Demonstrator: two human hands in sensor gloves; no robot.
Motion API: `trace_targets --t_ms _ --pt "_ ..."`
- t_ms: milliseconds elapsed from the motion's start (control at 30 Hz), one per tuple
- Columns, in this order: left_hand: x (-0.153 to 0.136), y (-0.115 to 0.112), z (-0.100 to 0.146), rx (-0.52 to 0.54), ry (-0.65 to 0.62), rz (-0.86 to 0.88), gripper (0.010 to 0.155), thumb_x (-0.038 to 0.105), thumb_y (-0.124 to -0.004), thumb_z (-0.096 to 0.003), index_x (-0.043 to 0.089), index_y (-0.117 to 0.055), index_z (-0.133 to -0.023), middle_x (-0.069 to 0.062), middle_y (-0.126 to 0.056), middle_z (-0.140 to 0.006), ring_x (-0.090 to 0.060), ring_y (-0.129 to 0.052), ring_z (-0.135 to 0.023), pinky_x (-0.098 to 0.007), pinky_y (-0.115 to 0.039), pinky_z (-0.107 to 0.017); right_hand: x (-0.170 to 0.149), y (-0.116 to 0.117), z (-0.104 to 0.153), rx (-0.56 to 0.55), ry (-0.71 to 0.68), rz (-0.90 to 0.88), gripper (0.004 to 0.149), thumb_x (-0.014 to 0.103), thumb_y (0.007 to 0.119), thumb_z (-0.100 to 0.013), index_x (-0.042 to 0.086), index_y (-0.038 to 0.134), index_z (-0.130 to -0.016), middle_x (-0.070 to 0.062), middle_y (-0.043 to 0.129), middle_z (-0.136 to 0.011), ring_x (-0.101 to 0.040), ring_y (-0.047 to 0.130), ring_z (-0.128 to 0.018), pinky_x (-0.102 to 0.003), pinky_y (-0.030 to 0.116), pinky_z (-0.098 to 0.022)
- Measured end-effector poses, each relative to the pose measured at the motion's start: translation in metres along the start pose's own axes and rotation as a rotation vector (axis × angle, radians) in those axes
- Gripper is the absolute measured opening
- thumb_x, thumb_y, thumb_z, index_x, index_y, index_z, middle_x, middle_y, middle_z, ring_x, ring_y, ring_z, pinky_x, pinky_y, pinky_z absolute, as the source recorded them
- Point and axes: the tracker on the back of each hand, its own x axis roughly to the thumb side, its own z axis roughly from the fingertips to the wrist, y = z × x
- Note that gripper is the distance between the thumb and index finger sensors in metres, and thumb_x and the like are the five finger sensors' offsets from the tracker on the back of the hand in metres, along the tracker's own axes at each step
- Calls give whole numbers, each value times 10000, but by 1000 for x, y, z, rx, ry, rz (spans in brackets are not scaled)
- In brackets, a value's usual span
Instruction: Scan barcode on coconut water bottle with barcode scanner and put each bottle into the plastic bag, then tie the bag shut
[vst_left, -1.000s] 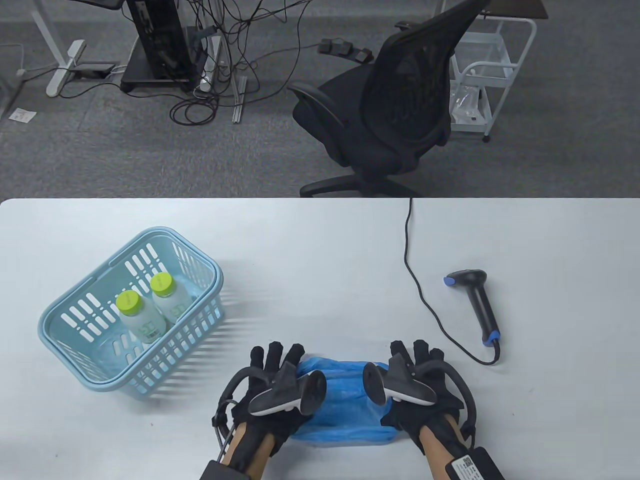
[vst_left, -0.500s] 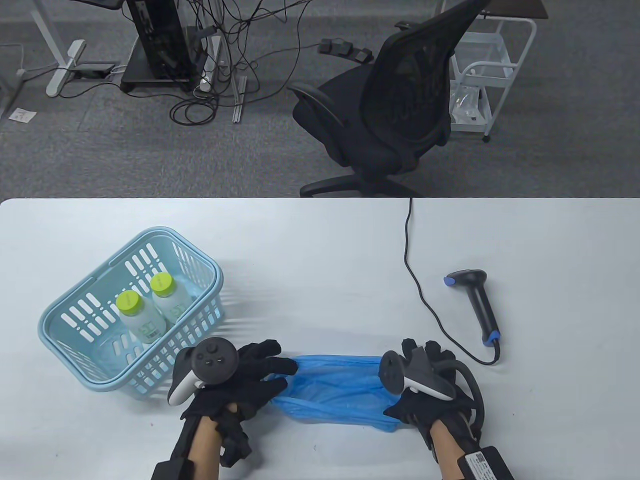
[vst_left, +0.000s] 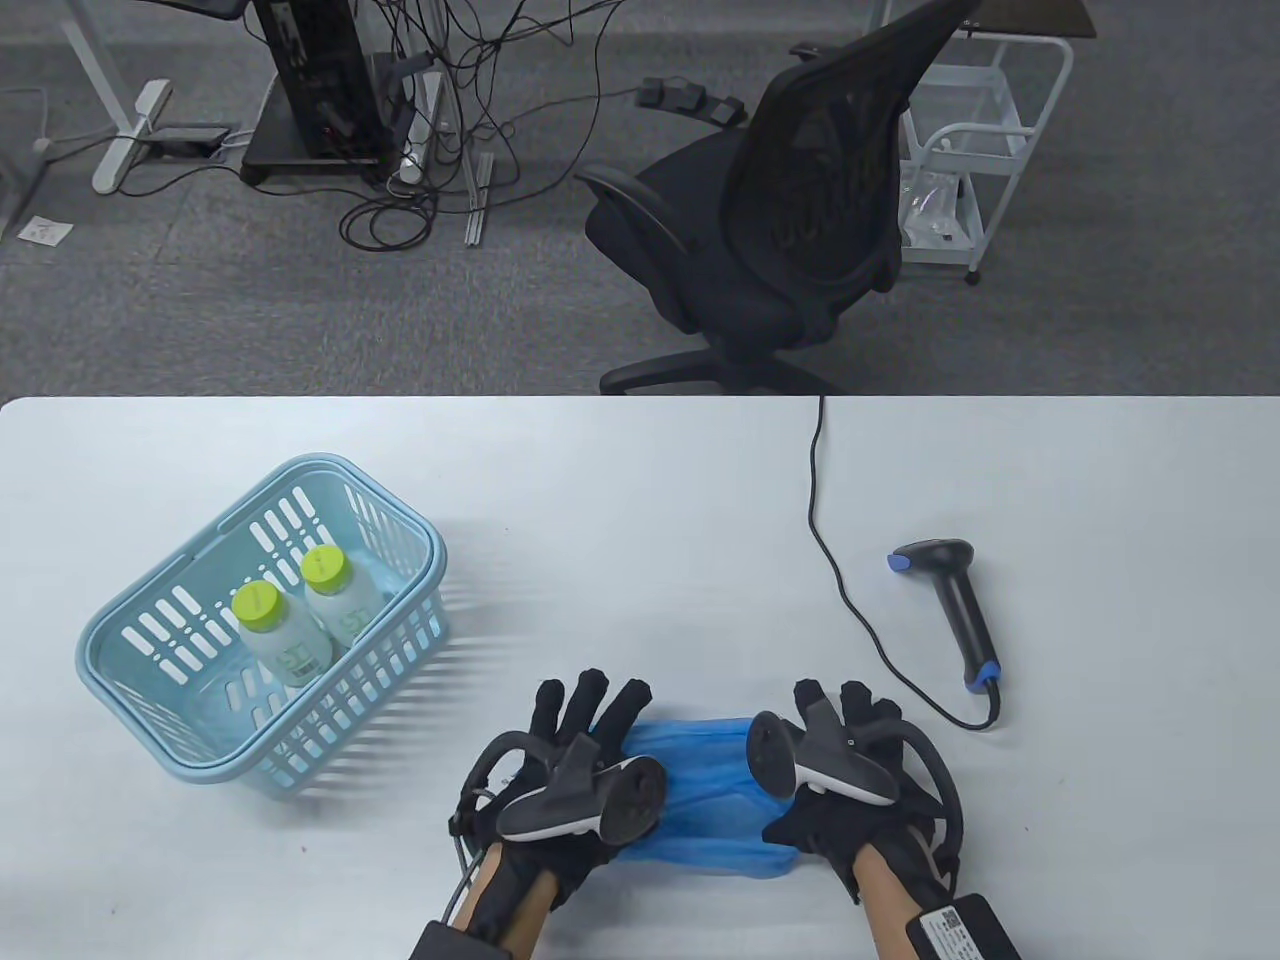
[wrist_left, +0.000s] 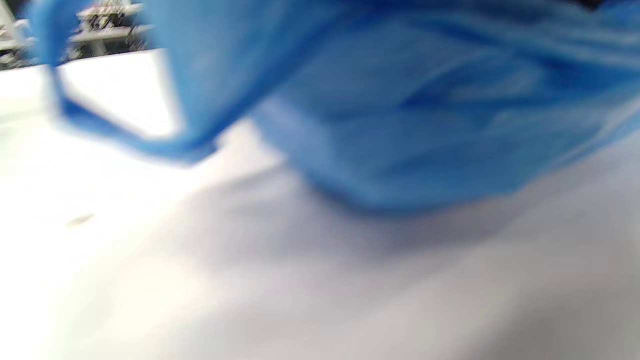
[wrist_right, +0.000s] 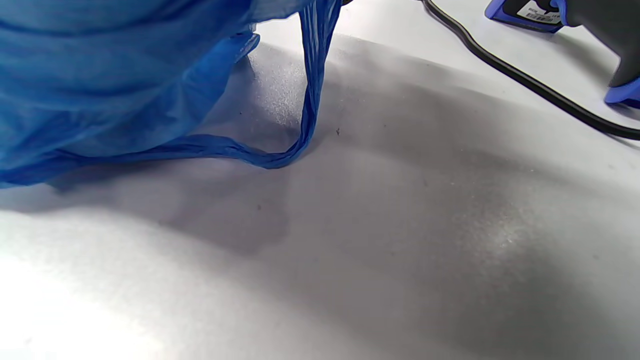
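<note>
A crumpled blue plastic bag (vst_left: 700, 790) is stretched between my two hands near the table's front edge. My left hand (vst_left: 590, 720) holds its left end with fingers pointing away from me. My right hand (vst_left: 845, 715) holds the right end. The wrist views show the bag (wrist_left: 400, 100) (wrist_right: 100, 75) raised a little, with a handle loop (wrist_right: 270, 157) drooping onto the table. Two coconut water bottles (vst_left: 275, 630) (vst_left: 340, 595) with lime-green caps stand in a light blue basket (vst_left: 340, 700) at the left. The black barcode scanner (vst_left: 955, 600) lies to the right of my right hand.
The scanner's black cable (vst_left: 850, 600) runs from its handle over the table's far edge. A black office chair (vst_left: 780, 230) and a white trolley (vst_left: 985, 150) stand on the floor beyond the table.
My left hand turned back upright and moved right toward the other hand. The bag, pulled long half a second ago, is bunched shorter between the hands.
</note>
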Motion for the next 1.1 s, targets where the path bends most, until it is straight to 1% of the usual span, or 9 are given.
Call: trace_targets --t_ms 167,267,367,467,600,767,867,967,1100 --pt "-47 -15 4 -167 116 113 836 672 -777 -606 385 -338 -1258 -146 85 -1263 -591 34 -1063 -786 -73 -678 -3 -1 -2 36 17 -17 886 647 879 -375 402 408 -1085 -198 135 -1216 -643 213 -1038 -786 277 -703" --pt "-65 -24 7 -207 123 345 826 642 -813 -618 436 -325 -1251 -128 120 -1256 -579 104 -1049 -784 0 -661 -1 -1 -3 39 -9 -47 864 646 881 -381 430 418 -1077 -193 132 -1214 -641 203 -1034 -789 267 -697" --pt "-61 -25 5 -269 117 246 886 676 -794 -611 431 -229 -1247 -141 125 -1247 -595 95 -1040 -789 -26 -659 4 -1 -3 22 -1 9 877 658 872 -378 441 388 -1077 -183 127 -1214 -640 207 -1036 -788 274 -698" --pt "-47 -22 5 -247 86 161 929 684 -818 -586 395 -235 -1249 -137 106 -1250 -606 74 -1045 -791 -46 -667 -1 0 -3 21 5 -18 879 652 877 -372 431 396 -1074 -177 118 -1214 -643 206 -1039 -786 270 -703" --pt "-46 -6 14 -40 45 178 756 641 -831 -576 414 -478 -1204 -118 6 -1276 -595 -5 -1073 -781 -75 -681 -8 -5 1 -65 -39 -150 775 621 888 -376 441 534 -1043 -173 193 -1223 -647 265 -1041 -780 285 -707" --pt "-52 21 42 202 -75 384 571 588 -834 -591 401 -700 -1114 -91 -227 -1320 -548 -173 -1141 -780 -177 -735 -14 -20 14 -157 -130 -289 641 625 855 -398 454 648 -980 -179 242 -1222 -658 285 -1031 -780 302 -696" --pt "-59 23 53 300 -73 417 632 586 -773 -618 371 -581 -1180 -80 -348 -1319 -501 -286 -1175 -773 -264 -760 -24 -34 31 -206 -187 -379 604 627 813 -426 451 652 -981 -185 240 -1218 -659 285 -1024 -777 304 -691" --pt "-63 21 60 322 -35 392 717 613 -713 -626 342 -443 -1232 -55 -297 -1328 -443 -280 -1204 -730 -305 -791 -41 -50 48 -299 -179 -486 653 617 788 -450 427 578 -1039 -166 245 -1226 -624 280 -1048 -763 302 -713" --pt "-61 19 62 301 43 288 812 666 -645 -618 311 -290 -1257 -43 -192 -1331 -407 -235 -1218 -667 -328 -818 -88 -69 60 -475 23 -595 815 583 776 -480 305 375 -1132 -153 251 -1233 -539 261 -1096 -738 287 -748"
